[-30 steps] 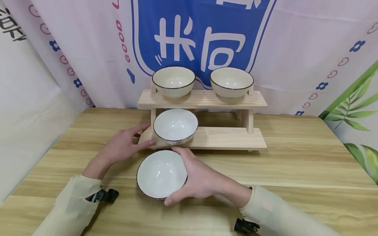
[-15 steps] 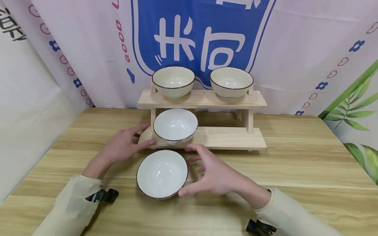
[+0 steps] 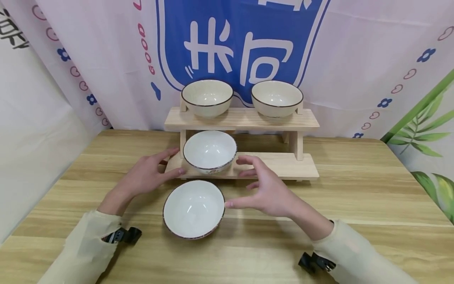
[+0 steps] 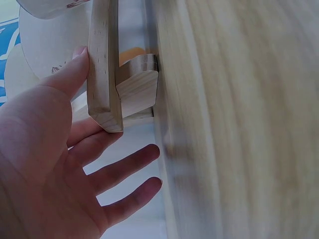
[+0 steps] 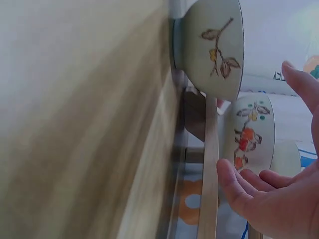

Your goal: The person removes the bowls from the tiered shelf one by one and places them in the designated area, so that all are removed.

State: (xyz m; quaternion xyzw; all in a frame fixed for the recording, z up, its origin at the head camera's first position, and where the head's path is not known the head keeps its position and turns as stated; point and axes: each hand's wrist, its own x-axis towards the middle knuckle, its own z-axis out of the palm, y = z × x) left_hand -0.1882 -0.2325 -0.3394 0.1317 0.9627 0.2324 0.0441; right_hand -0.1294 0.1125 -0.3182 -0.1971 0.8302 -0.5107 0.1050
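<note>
My left hand (image 3: 147, 173) holds the left end of the lower board (image 3: 271, 165) of a two-step wooden shelf. In the left wrist view, the thumb and index finger pinch the board end (image 4: 103, 94), while the other fingers stretch out free. A white bowl with a dark rim (image 3: 211, 152) stands on the lower step's left side. On the table in front of the shelf stands a similar white bowl (image 3: 194, 210). My right hand (image 3: 269, 191) is spread to the right of both bowls, holding nothing. The right wrist view shows the front bowl's branch pattern (image 5: 217, 50).
Two cream bowls, a left one (image 3: 207, 98) and a right one (image 3: 277, 99), stand on the upper board (image 3: 244, 119). Behind the shelf hangs a printed curtain (image 3: 354, 59). The wooden table (image 3: 365, 189) extends to both sides.
My right hand has let go of the front bowl and moved right and up toward the shelf, fingers spread. The front bowl and my left hand have stayed in place.
</note>
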